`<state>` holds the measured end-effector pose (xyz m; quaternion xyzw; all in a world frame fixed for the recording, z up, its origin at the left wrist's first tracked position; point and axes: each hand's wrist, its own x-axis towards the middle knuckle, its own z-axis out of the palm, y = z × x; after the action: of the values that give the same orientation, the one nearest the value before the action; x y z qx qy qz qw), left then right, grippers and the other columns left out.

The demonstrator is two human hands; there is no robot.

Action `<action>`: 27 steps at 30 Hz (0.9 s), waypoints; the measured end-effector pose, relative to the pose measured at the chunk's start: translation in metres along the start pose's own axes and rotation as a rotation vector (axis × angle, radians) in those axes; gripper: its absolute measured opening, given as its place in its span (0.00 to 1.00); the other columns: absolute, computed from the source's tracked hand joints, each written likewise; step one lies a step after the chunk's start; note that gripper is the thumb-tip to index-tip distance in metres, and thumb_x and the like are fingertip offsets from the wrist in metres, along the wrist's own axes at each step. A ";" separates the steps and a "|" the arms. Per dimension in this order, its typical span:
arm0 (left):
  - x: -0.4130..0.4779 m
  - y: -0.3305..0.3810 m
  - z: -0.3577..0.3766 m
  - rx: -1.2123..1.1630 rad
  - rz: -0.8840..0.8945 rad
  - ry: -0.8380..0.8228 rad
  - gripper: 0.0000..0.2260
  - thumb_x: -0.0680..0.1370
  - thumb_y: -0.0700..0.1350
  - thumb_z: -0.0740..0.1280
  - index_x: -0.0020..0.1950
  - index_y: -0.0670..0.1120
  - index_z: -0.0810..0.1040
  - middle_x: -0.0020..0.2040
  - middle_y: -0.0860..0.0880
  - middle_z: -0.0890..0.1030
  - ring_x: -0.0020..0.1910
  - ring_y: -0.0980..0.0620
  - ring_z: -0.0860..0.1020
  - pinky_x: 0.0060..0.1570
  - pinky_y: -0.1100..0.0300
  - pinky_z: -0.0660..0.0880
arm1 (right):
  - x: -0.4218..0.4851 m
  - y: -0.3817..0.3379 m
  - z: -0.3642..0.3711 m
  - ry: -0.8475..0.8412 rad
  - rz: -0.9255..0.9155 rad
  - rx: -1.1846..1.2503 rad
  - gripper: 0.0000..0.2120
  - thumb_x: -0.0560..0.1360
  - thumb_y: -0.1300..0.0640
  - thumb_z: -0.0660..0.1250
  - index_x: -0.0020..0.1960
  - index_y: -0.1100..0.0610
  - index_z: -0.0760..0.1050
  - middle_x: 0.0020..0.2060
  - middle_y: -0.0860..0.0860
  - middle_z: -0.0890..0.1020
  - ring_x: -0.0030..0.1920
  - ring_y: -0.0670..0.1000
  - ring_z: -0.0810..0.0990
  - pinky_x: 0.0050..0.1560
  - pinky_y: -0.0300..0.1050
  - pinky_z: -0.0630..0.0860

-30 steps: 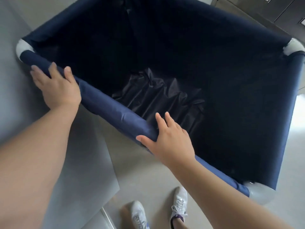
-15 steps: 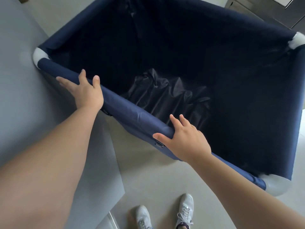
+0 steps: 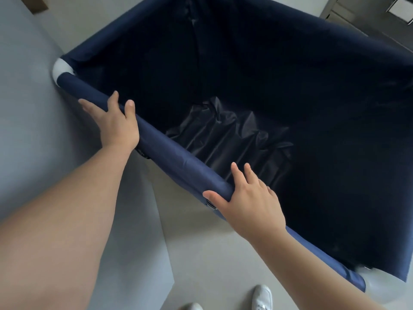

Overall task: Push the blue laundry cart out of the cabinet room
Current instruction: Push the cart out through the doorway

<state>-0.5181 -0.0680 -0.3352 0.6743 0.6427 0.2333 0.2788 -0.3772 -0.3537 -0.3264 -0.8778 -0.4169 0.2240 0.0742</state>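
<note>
The blue laundry cart (image 3: 172, 157) fills most of the view, a deep navy fabric bin with a padded rim and white corner joints. Crumpled dark lining (image 3: 230, 139) lies at its bottom. My left hand (image 3: 116, 124) grips the near rim close to the left white corner (image 3: 61, 68), fingers over the top of the bar. My right hand (image 3: 250, 198) holds the same rim further right, thumb under the bar and fingers on top. Both arms are stretched out in front of me.
A pale grey wall or door panel (image 3: 29, 108) runs along the left, touching the cart's left corner. Grey metal cabinets (image 3: 380, 16) stand at the top right. The floor (image 3: 201, 253) is light grey; my white shoes (image 3: 262, 297) show at the bottom.
The cart has rolled away and swung right relative to the wall. My left hand slid along the rim away from the left corner. Both hands stay on the bar.
</note>
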 end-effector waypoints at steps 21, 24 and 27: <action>0.175 0.042 0.010 0.169 -0.057 0.037 0.23 0.84 0.60 0.49 0.72 0.53 0.73 0.83 0.39 0.37 0.81 0.41 0.56 0.73 0.51 0.63 | 0.173 -0.087 -0.035 -0.035 -0.111 0.044 0.49 0.71 0.21 0.49 0.82 0.50 0.46 0.82 0.55 0.52 0.80 0.58 0.57 0.76 0.61 0.61; 0.199 0.038 0.011 0.194 -0.054 0.053 0.24 0.84 0.60 0.48 0.69 0.50 0.75 0.82 0.37 0.39 0.81 0.39 0.55 0.74 0.51 0.61 | 0.198 -0.099 -0.038 -0.065 -0.110 0.051 0.50 0.71 0.21 0.50 0.82 0.50 0.46 0.82 0.55 0.51 0.80 0.59 0.57 0.75 0.63 0.61; 0.218 0.031 0.003 0.240 -0.046 0.069 0.25 0.84 0.60 0.48 0.69 0.49 0.75 0.82 0.35 0.41 0.80 0.37 0.56 0.74 0.52 0.60 | 0.210 -0.118 -0.036 -0.111 -0.109 0.079 0.50 0.71 0.22 0.51 0.82 0.49 0.46 0.82 0.54 0.51 0.80 0.59 0.56 0.76 0.62 0.61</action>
<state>-0.4787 0.1489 -0.3263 0.6795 0.6906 0.1712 0.1789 -0.3271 -0.1157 -0.3269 -0.8363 -0.4584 0.2845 0.0976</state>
